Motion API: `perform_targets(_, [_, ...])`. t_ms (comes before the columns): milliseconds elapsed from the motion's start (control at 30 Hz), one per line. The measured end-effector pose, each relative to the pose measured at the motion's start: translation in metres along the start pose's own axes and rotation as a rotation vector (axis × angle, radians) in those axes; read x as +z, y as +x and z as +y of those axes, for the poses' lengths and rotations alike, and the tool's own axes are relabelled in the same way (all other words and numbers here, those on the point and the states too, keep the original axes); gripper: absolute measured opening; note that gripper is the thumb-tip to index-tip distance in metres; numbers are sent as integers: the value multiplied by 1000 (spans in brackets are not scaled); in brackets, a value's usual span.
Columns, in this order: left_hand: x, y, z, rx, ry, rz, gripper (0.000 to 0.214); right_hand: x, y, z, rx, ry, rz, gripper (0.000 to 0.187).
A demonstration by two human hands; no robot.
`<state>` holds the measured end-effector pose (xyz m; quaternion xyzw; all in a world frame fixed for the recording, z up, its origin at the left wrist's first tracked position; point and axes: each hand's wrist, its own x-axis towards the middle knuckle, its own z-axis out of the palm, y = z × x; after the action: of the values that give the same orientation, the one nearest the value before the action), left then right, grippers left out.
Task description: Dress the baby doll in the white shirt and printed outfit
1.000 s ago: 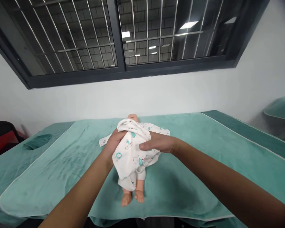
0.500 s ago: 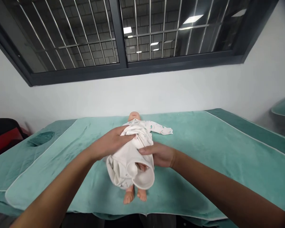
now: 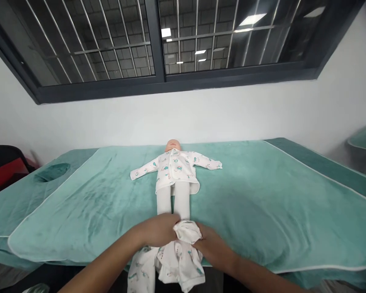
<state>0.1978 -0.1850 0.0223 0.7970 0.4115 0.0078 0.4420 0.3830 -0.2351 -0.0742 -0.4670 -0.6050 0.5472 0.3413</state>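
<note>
Head view: left hand (image 3: 157, 231) and right hand (image 3: 210, 246), both gripping the bunched garment (image 3: 183, 258), have drawn it down the doll (image 3: 174, 171) from torso to feet.

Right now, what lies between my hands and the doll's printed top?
The doll's white-clad legs, straight on the green towel, in the head view. The left hand and right hand grip a bunched garment.
</note>
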Motion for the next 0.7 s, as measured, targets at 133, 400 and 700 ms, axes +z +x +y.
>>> perform_targets(133, [-1,-4,2,-140,-153,-35,23,1,-9,5,-21,-192,164,20])
perform_targets(400, [-3,-8,3,-10,-348,136,19,-13,-3,1,-279,-129,346,18])
perform_targets(700, [-15,55,-23,184,-60,614,16,-26,34,-5,-33,173,521,22])
